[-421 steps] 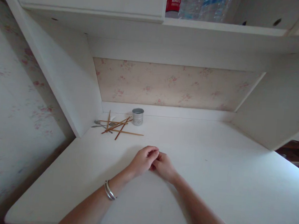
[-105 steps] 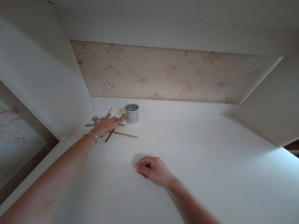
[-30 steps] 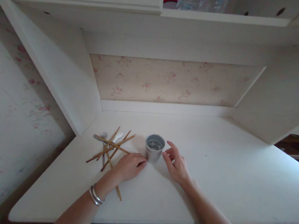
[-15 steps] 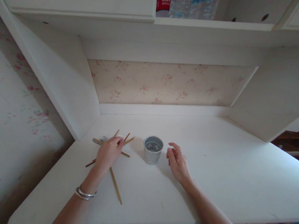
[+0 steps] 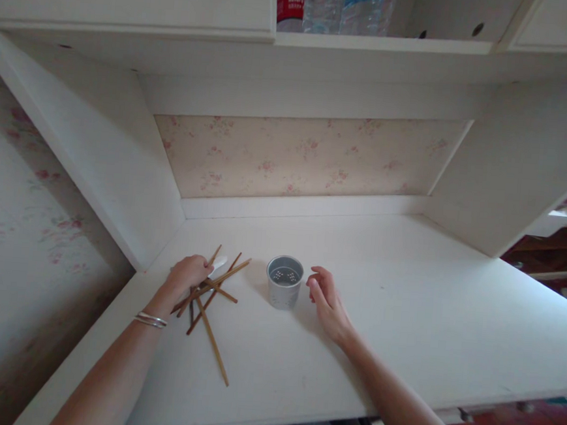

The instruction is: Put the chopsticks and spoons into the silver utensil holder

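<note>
My left hand (image 5: pixel 189 273) is over the left side of a loose pile of wooden chopsticks (image 5: pixel 214 342), its fingers drawn together. What those fingers grip, if anything, is hidden. A white spoon (image 5: pixel 218 264) shows its bowl just beyond the fingertips, among the sticks. To the right of the pile stands a small silver metal cup (image 5: pixel 284 283), upright, with small holes in its bottom and nothing seen inside. My right hand (image 5: pixel 329 302) is beside the cup on its right, fingers loosely bent and apart, not touching it and holding nothing.
All this lies on a white desk (image 5: pixel 403 313) with side panels and a back strip. Overhead, a shelf holds plastic bottles (image 5: pixel 324 6) and a red-labelled package (image 5: pixel 291 2). Floral wallpaper (image 5: pixel 288 157) covers the wall behind.
My left hand has moved left across the pile, uncovering the crossed chopsticks and more of the white spoon. The metal spoons seen before are now hidden. My right hand stays beside the cup.
</note>
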Demonstrator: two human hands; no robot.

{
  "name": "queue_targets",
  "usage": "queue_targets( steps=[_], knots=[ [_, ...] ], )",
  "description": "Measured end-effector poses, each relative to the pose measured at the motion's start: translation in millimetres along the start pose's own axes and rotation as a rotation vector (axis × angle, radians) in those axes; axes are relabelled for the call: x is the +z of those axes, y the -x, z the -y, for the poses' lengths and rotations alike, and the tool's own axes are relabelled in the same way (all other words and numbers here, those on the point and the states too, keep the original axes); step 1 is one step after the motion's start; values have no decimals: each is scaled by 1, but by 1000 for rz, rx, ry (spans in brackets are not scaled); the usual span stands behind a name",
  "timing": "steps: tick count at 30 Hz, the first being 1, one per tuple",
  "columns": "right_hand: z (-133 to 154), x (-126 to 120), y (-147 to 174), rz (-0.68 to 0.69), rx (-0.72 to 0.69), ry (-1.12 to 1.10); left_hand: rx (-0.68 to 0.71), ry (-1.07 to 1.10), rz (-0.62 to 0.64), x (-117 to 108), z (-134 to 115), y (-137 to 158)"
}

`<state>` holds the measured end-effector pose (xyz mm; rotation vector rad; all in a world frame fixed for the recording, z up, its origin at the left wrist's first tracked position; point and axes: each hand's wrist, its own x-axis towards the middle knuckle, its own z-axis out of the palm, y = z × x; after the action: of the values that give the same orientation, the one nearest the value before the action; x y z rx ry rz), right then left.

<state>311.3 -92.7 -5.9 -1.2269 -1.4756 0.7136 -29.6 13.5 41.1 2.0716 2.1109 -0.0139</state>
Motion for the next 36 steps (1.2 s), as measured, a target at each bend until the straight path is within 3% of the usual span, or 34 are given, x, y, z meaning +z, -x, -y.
queue_targets(
  steps=[5,11,15,18,21,24,27,32,36],
  knots=[
    [1,0,0,9,15,17,26,76,-7,-8,0,0],
    [7,-1,2,35,10,13,80,401,-239,-33,-11,5],
    [8,0,1,43,4,24,169,786,-419,-68,-45,24],
    [7,0,2,39,7,34,296,1023,-484,-96,-83,45],
    [6,0,2,37,0,32,399,1125,-499,-111,-120,57],
    [6,-1,2,42,-6,30,452,1125,-495,-105,-146,56],
    [7,-1,2,55,-5,42,474,1098,-440,-83,-160,46],
    [8,-2,1,61,-10,57,439,1018,-358,-41,-167,38],
    [8,-2,2,67,-13,58,414,969,-312,-19,-168,39]
  ],
)
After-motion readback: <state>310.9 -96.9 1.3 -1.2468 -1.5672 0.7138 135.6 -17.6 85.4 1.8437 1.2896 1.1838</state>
